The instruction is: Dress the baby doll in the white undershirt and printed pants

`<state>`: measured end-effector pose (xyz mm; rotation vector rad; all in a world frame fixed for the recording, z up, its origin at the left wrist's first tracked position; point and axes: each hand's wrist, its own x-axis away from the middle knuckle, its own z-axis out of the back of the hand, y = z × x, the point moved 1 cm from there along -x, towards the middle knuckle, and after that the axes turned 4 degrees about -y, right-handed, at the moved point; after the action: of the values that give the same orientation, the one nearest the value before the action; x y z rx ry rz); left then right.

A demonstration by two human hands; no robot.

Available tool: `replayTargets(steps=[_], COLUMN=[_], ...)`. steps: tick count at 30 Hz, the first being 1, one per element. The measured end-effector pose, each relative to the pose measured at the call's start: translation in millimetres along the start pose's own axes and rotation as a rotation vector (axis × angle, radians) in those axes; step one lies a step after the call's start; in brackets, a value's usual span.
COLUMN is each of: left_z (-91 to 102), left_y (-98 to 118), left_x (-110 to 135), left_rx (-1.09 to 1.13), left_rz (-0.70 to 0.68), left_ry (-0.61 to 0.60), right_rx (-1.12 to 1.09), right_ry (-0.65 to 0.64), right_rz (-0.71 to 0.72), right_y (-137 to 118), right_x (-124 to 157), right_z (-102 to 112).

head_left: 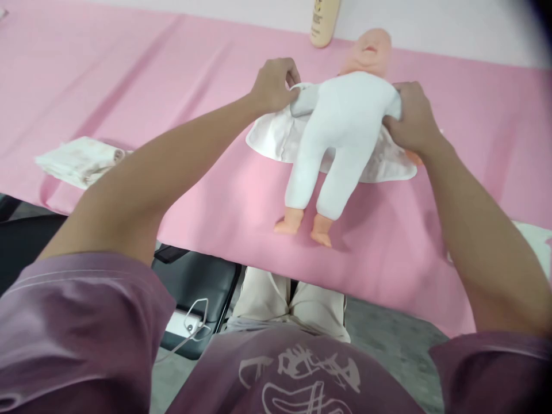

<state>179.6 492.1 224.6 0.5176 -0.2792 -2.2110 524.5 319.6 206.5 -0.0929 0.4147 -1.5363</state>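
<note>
A doll lies feet toward the person on the tabletop. The left hand pinches its sleeve end; the right hand grips the opposite shoulder.

No word or number can be read with certainty. The bottle at the far edge of the pink-covered table carries a few small dark lines of print, but they are too small and blurred to read. The person's purple shirt has a white printed design on the chest, with stylised strokes like characters. I cannot read them either.
</note>
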Motion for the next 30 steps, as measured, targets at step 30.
replayTargets(steps=[30], left_z=[-41.9], left_y=[-12.4], left_x=[-13.6], left_rx=[0.152], left_rz=[-0.050], left_ry=[0.116], right_rx=[-0.120], right_ry=[0.085], right_rz=[-0.177], right_y=[-21.4], right_x=[6.9], right_z=[-58.8])
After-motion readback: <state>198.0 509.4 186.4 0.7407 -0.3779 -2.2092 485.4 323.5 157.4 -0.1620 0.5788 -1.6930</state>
